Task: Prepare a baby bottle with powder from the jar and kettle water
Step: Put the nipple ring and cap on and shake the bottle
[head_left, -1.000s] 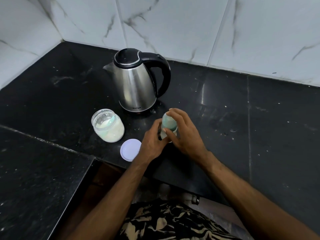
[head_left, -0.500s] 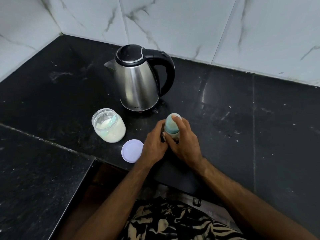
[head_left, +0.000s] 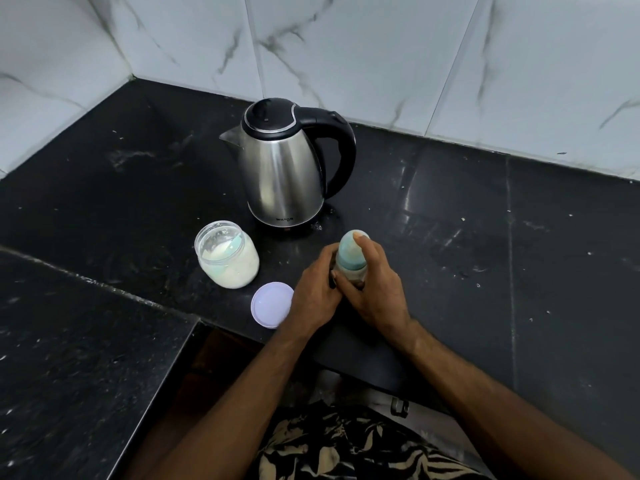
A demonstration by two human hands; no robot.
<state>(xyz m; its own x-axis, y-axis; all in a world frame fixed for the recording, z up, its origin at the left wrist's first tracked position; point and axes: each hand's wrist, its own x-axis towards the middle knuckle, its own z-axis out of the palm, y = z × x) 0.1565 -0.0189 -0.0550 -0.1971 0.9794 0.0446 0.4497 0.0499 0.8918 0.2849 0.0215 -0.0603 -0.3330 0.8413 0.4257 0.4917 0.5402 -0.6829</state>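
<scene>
A baby bottle [head_left: 350, 255] with a pale teal cap stands upright on the black counter [head_left: 485, 258], in front of the kettle. My left hand [head_left: 317, 294] grips its lower body from the left. My right hand [head_left: 375, 289] wraps round it from the right, with fingers up along the cap. The bottle's lower part is hidden by both hands. A steel kettle [head_left: 284, 174] with black lid and handle stands behind. An open glass jar [head_left: 227, 254] of white powder, with a teal scoop inside, sits to the left. Its lilac lid [head_left: 272, 304] lies flat beside my left hand.
White marble-patterned wall tiles [head_left: 346, 57] close off the back and left of the counter corner. A second black counter slab [head_left: 79, 358] runs along the left, lower in the view. Bare counter stretches to the right of the bottle.
The bottle has come down a little toward the counter between my hands. My right fingers shifted from over the cap's top to along its side. Kettle, jar and lid stayed put.
</scene>
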